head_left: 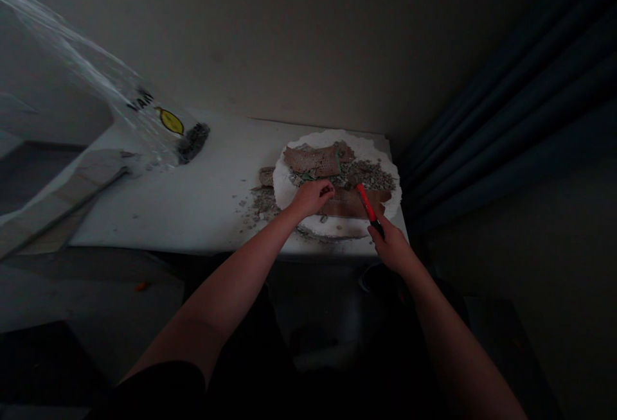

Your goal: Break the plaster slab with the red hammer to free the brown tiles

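Note:
My right hand [393, 246] is wrapped round the black grip of a red-handled hammer [366, 201]. The dark head of the tool rests low over grey rubble [373, 175] on a white, wavy-edged slab [393, 205]. Left of the hammer head, my left hand [311, 196] has its fingers curled together; what they hold, if anything, is too small to make out. Beneath and beside that hand lies a flat brown piece [344, 205]. Behind it is a second brown, pitted piece [313, 160] with a little green at its edge.
The slab lies at the right end of a white table [193, 214], with loose crumbs [265, 205] spilled to its left. A clear plastic bag [144, 118] holding dark bits stands at the left. A dark curtain [520, 99] hangs at the right, and a wall rises behind.

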### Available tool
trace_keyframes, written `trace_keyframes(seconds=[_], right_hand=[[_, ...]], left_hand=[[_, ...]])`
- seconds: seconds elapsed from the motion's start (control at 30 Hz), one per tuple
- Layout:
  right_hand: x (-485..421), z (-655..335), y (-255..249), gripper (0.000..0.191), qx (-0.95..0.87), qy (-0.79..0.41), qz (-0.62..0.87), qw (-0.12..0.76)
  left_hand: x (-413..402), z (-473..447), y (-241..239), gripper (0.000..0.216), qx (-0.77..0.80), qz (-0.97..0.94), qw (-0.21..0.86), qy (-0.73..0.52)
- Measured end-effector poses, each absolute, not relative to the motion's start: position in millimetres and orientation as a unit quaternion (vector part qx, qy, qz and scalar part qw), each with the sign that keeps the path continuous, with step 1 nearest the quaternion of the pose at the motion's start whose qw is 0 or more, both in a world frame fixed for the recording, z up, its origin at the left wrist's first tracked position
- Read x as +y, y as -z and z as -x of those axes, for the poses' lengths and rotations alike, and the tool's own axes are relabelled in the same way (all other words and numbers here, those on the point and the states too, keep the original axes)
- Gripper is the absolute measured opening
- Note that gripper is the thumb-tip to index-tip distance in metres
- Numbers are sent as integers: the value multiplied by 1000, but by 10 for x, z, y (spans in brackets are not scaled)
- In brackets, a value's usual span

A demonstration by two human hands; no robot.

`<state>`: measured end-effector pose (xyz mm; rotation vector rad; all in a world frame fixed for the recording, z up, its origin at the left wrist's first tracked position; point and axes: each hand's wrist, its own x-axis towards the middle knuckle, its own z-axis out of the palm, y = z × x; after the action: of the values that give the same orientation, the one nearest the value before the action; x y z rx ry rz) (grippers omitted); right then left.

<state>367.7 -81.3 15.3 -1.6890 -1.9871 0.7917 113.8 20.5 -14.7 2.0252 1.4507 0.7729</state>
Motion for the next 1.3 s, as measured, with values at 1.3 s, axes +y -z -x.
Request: trace_keyframes(seconds=[1.3], right_hand=[[-1171, -3440, -685, 60, -746, -274, 561, 232]], left_hand=[[192, -1170, 421, 18, 505, -781, 185, -318]])
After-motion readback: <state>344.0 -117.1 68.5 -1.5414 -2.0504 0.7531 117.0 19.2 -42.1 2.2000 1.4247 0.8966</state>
